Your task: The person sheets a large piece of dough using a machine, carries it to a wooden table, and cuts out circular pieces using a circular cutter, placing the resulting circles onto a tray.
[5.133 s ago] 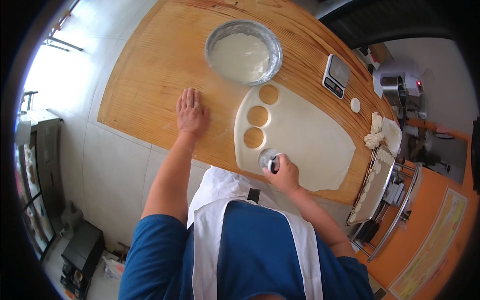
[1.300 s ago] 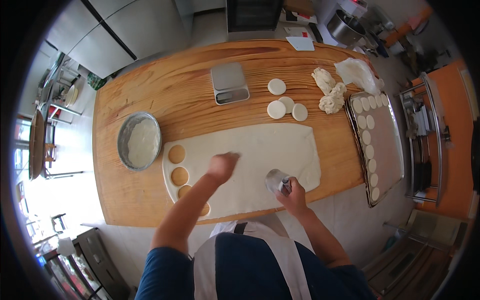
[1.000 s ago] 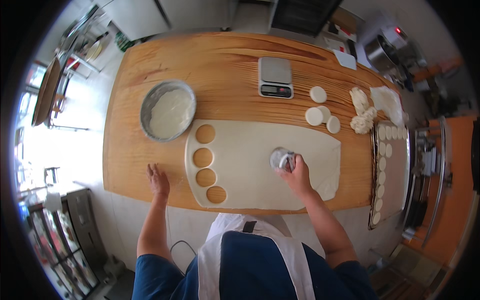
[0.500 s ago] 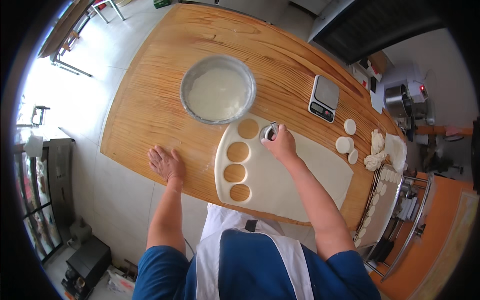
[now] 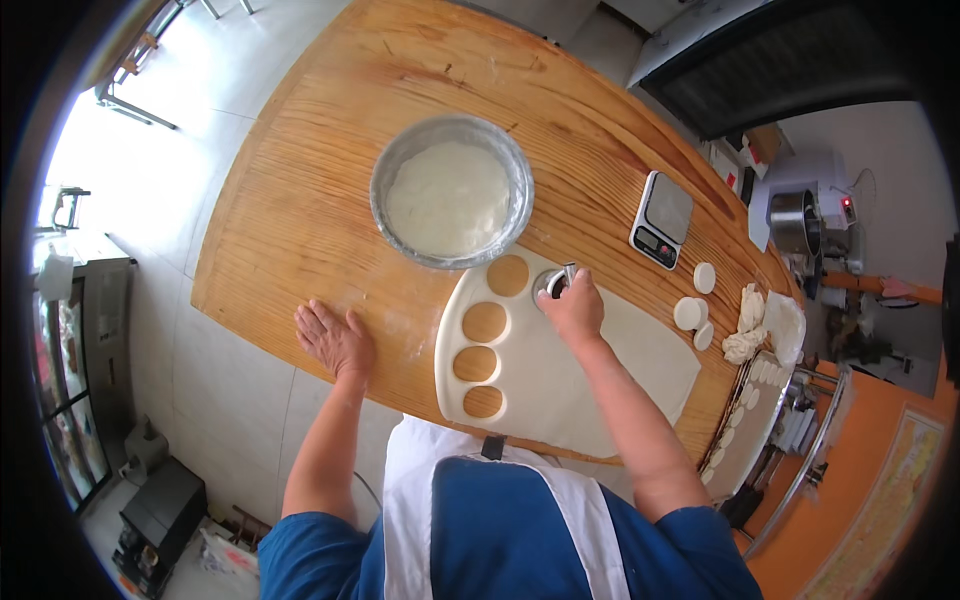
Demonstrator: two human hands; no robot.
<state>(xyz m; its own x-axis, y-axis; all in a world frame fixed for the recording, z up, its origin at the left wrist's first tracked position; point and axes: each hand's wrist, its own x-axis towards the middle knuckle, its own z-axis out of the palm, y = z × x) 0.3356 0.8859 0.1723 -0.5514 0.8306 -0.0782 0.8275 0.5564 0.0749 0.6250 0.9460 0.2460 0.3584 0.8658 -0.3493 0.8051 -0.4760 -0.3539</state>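
My right hand is closed on a round metal dough cutter, which sits on the far part of a pale, rolled-out dough sheet. My fingers hide part of the cutter, so I cannot tell how deep it goes. Along the sheet's left side runs a row of several round holes, with bare wood showing through. My left hand lies flat on the wooden table near its front left edge, fingers out and holding nothing.
A metal bowl of white flour stands just beyond the dough. Right of it are a kitchen scale, several dough rounds and dough scraps. A tray bearing small dough pieces is at the table's right end.
My right hand still grips the cutter at nearly the same spot on the dough. The whole view has shifted a little; my left hand stays flat on the table.
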